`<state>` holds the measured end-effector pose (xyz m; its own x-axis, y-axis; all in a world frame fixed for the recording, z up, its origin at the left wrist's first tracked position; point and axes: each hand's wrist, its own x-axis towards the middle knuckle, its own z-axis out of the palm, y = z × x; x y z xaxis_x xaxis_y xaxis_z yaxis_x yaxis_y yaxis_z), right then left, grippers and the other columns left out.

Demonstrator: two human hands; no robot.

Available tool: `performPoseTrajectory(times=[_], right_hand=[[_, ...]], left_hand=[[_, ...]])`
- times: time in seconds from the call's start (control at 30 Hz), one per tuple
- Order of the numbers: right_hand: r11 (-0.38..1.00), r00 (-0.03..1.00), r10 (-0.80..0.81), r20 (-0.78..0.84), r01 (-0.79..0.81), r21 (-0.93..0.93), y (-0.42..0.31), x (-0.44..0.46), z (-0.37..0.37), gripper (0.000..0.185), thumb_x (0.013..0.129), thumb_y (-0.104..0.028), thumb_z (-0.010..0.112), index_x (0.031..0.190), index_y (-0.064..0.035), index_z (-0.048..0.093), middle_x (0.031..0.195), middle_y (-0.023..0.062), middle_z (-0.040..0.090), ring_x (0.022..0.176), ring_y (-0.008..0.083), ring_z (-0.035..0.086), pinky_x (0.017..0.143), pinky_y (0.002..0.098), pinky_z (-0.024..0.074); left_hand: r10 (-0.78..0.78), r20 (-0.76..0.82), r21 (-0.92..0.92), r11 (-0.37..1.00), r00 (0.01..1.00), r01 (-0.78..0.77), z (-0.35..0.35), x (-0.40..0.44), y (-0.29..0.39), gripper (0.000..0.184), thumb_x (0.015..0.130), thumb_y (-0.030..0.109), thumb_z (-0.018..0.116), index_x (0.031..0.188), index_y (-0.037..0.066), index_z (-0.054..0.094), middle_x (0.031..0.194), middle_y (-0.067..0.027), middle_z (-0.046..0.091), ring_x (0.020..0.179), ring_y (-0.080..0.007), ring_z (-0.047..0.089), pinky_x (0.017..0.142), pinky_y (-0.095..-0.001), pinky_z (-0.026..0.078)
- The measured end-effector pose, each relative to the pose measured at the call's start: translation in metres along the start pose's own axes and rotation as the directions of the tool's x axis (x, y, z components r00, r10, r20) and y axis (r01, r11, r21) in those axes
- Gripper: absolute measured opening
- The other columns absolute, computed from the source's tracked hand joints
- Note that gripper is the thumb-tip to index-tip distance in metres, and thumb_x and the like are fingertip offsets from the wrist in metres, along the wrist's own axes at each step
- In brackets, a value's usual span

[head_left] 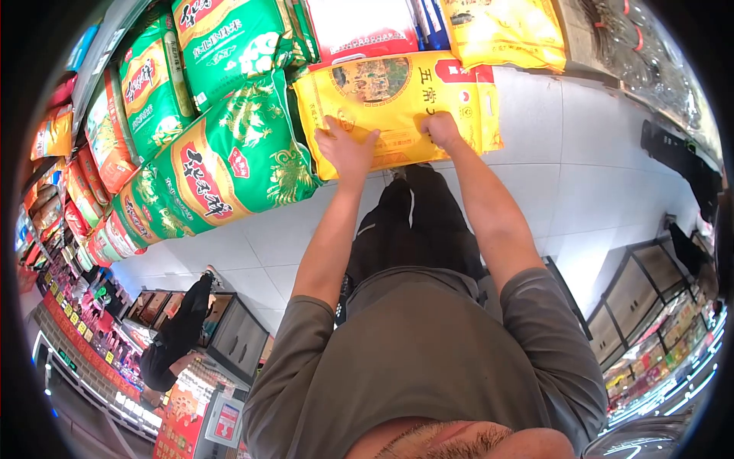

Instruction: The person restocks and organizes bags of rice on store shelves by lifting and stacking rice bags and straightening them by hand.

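A yellow rice bag [394,99] lies flat in front of me, with a round picture and dark characters on its face. My left hand [346,149] rests on its near left part, fingers spread and thumb out. Closer to its right end, my right hand [441,130] is closed against the bag's surface, which it seems to grip; the fingertips are hidden. Touching the bag's left end is a large green rice bag [222,157] with gold patterns.
Beyond are a white-and-red bag [359,27] and another yellow bag [505,30]. More green bags [229,42] are stacked at left. A person [180,329] in dark clothes stands by wooden cabinets [237,336] at lower left. Grey floor tiles [527,122] show at right.
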<state>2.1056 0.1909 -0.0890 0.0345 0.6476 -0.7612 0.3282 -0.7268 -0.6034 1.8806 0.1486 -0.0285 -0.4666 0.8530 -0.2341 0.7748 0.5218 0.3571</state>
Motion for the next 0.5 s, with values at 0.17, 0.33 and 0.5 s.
performPoseTrajectory(times=[0.17,0.33,0.5], right_hand=[[0.941,0.958,0.105,0.268,-0.183,0.285,-0.013,-0.02,-0.023,0.014,0.082,-0.014,0.066,0.075,-0.0041,0.059,0.056,0.0015,0.046,0.044,0.0143,0.042,0.043,0.0304,0.0322],[0.555,0.981,-0.046,0.187,-0.131,0.821,-0.013,-0.016,-0.087,0.025,0.094,-0.028,0.065,0.103,-0.0044,0.066,0.069,-0.0009,0.052,0.061,0.0128,0.051,0.055,0.0262,0.0409],[0.284,0.998,0.045,-0.032,0.018,0.959,-0.037,0.022,-0.172,0.053,0.093,-0.043,0.067,0.127,-0.0044,0.054,0.115,0.0089,0.058,0.105,0.0218,0.059,0.087,0.0357,0.0498]], left_hand=[[0.195,0.267,0.298,0.915,0.944,-0.273,-0.006,0.016,0.04,0.128,0.062,0.059,0.087,0.158,0.014,0.014,0.158,-0.0334,0.01,0.146,-0.0547,0.007,0.109,-0.0736,0.018],[0.13,0.399,0.378,0.879,0.908,-0.292,-0.009,0.034,0.077,0.135,0.058,0.06,0.088,0.159,0.017,0.009,0.162,-0.0288,0.003,0.146,-0.057,0.001,0.104,-0.0804,0.017],[0.063,0.457,0.44,0.851,0.887,-0.287,-0.013,0.037,0.085,0.138,0.058,0.06,0.088,0.16,0.02,0.005,0.162,-0.0286,0.001,0.146,-0.0575,-0.003,0.104,-0.0811,0.017]])
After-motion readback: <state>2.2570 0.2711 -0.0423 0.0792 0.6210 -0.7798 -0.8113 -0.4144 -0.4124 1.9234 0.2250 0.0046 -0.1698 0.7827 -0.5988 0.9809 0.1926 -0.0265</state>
